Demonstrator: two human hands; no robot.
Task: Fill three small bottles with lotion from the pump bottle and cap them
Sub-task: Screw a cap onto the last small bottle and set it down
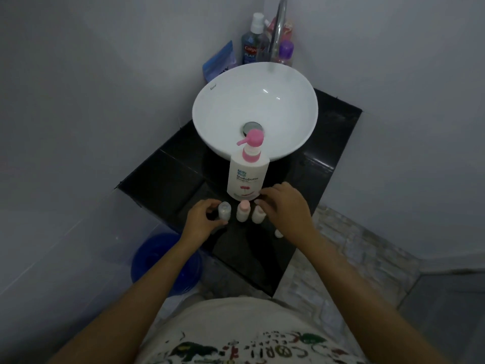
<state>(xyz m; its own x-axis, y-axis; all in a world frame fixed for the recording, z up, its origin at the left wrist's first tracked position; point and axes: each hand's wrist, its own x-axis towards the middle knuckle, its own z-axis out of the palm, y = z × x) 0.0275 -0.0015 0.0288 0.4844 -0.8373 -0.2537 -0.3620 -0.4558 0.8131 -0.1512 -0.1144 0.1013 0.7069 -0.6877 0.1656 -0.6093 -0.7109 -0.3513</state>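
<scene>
A white pump bottle [248,177] with a pink pump stands on the black counter [162,179] in front of the sink. Three small bottles stand in a row before it. The left small bottle [224,210] has a clear top, and my left hand [202,219] curls around its left side. The middle small bottle [243,210] wears a pink cap. The right small bottle [258,214] is partly covered by my right hand [284,206], whose fingers rest over its top. A small white cap [278,233] lies on the counter under my right wrist.
A white basin [210,111] with a chrome tap [278,27] sits behind the pump bottle. Toiletry bottles [253,40] and a blue pouch [219,61] stand in the back corner. A blue bucket [162,261] is on the floor at the left.
</scene>
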